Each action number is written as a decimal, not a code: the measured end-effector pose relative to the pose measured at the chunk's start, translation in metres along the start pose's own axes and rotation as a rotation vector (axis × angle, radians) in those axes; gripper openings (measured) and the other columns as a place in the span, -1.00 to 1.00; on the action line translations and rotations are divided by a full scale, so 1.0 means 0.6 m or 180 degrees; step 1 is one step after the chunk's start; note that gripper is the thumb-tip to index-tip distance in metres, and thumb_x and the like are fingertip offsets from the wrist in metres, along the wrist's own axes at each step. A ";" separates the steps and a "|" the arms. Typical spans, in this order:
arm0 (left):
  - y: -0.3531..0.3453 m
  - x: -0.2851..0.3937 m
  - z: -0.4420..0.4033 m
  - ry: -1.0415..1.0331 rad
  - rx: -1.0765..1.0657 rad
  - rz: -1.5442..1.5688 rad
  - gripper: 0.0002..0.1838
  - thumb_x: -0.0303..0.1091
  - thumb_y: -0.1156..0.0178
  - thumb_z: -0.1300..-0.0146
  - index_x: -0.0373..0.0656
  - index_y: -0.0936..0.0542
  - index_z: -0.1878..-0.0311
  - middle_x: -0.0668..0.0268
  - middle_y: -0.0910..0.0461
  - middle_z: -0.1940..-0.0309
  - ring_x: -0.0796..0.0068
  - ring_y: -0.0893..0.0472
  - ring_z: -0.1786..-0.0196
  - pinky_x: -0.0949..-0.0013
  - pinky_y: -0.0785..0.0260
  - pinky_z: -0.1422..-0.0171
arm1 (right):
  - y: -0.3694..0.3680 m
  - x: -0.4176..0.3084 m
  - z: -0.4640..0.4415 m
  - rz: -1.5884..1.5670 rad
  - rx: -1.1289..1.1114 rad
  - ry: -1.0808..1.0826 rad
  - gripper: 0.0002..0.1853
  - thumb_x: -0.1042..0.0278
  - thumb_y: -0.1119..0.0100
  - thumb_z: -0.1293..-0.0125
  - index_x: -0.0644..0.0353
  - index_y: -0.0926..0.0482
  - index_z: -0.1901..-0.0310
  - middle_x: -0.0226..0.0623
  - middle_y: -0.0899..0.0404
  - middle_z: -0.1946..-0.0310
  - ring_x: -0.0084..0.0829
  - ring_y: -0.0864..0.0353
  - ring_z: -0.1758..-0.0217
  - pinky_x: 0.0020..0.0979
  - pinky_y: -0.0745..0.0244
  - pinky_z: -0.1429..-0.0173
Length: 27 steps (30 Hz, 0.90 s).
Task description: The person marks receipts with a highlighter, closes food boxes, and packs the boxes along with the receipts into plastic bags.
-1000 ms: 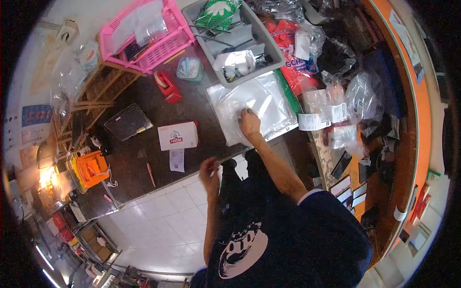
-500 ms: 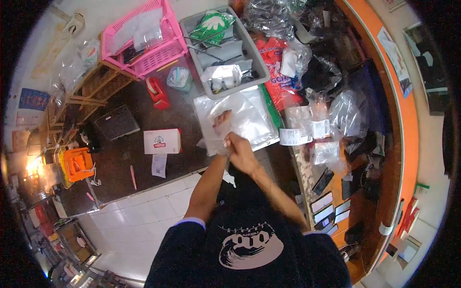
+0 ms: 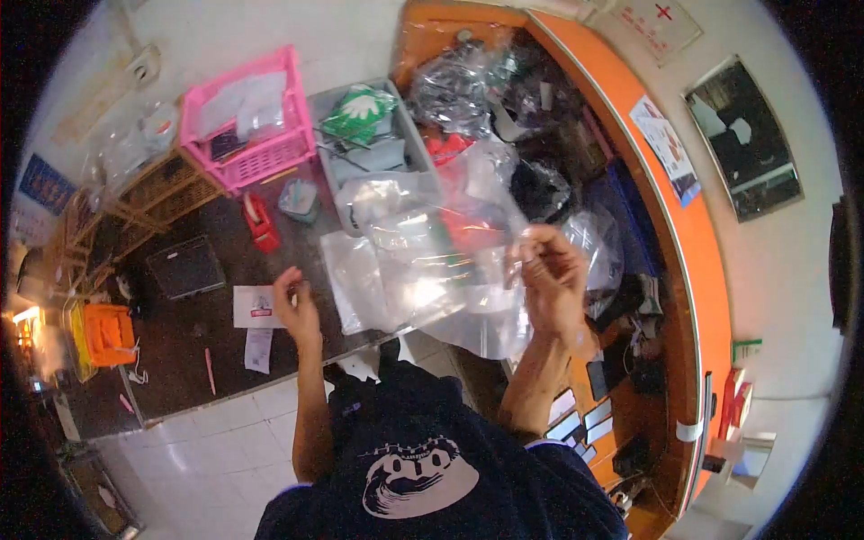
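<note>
- Over the dark brown counter point(image 3: 175, 346), the change is plain: half a second ago my hands met above the plastic, and now they are well apart, with plastic raised on my right; I take it that lifting from the pile has begun
- One long grey plastic tray point(image 3: 416, 135), holding one green packet with a white hand printed on it
- One bright pink slatted plastic basket point(image 3: 270, 166), beside the tray
- One wide, clear, glossy plastic bag point(image 3: 472, 292), spread in the air before me; I cannot tell whether its lower edge touches the pile
- One flat pile of clear plastic bags point(image 3: 353, 286) on the counter, its layers too thin to count
- Two hands: my right hand point(image 3: 553, 288) pinches the raised bag near its side; my left hand point(image 3: 299, 310) is loosely curled, thumb and fingers apart, nothing visible in it, near the box
- One white cardboard box point(image 3: 255, 306) with red print
- One red tape dispenser point(image 3: 259, 223)
- One white printed paper slip point(image 3: 258, 351), just beside the box
- Two slim pink sticks, one point(image 3: 210, 371) nearer me
</note>
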<state>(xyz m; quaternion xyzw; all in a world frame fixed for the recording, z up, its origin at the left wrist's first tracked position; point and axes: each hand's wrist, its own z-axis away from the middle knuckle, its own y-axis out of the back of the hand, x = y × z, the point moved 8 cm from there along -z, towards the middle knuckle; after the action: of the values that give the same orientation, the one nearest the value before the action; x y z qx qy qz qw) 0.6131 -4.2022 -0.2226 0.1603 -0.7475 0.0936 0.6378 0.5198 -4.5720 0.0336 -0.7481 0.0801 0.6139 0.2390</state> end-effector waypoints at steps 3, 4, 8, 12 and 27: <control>0.022 0.102 0.011 0.0608 -0.0483 0.0557 -0.81 -0.49 -0.22 -0.28 -0.21 -0.67 0.06 0.27 -0.65 0.04 0.48 -0.60 0.02 0.38 -0.43 -0.13 | -0.076 0.089 0.008 -0.0791 -0.0637 -0.0533 -0.87 0.54 -0.21 -0.38 0.35 -0.61 0.09 -0.42 -0.54 0.40 -0.53 -0.53 0.43 -0.48 -0.48 0.38; 0.008 0.141 0.028 0.0811 -0.0564 0.0425 -0.84 -0.35 -0.24 -0.32 -0.21 -0.70 0.16 0.29 -0.68 0.13 0.47 -0.61 0.07 0.40 -0.42 -0.11 | -0.108 0.118 0.015 -0.0772 -0.0711 -0.0837 -0.87 0.53 -0.21 -0.38 0.33 -0.63 0.08 -0.48 -0.50 0.41 -0.58 -0.51 0.43 -0.50 -0.47 0.36; -0.056 0.122 0.074 0.1455 -0.1418 0.1593 -0.64 -0.12 -0.18 -0.43 -0.29 -0.72 0.16 0.25 -0.73 0.24 0.46 -0.66 0.13 0.37 -0.47 -0.01 | -0.241 0.174 0.058 -0.0136 -0.1311 -0.0960 -0.87 0.53 -0.21 -0.39 0.31 -0.62 0.07 -0.46 -0.58 0.40 -0.65 -0.51 0.41 -0.51 -0.43 0.38; -0.051 -0.060 0.116 0.2255 -0.1725 0.1940 -0.33 0.19 -0.22 -0.34 -0.22 -0.54 -0.24 0.18 -0.64 -0.07 0.32 -0.58 -0.17 0.13 -0.40 -0.25 | -0.284 0.136 0.090 -0.0901 -0.1682 -0.1140 -0.77 0.40 -0.33 -0.33 0.29 -0.59 0.04 -0.43 -0.61 0.34 -0.65 -0.54 0.38 -0.57 -0.46 0.31; 0.012 0.094 0.037 0.1723 -0.1862 0.1597 -0.81 -0.48 -0.30 -0.34 -0.35 -0.68 0.04 0.15 -0.72 0.20 0.38 -0.70 0.18 0.31 -0.59 0.03 | 0.111 0.290 -0.030 0.1541 0.0331 -0.0212 -0.80 0.44 -0.26 -0.37 0.32 -0.66 0.04 -0.41 -0.68 0.23 -0.50 -0.61 0.30 -0.44 -0.54 0.13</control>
<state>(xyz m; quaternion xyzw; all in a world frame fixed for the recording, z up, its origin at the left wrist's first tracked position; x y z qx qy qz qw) 0.5821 -4.2098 -0.1707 -0.2419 -0.5649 0.0687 0.7859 0.5485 -4.6083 -0.1475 -0.6732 0.2804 0.6726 0.1256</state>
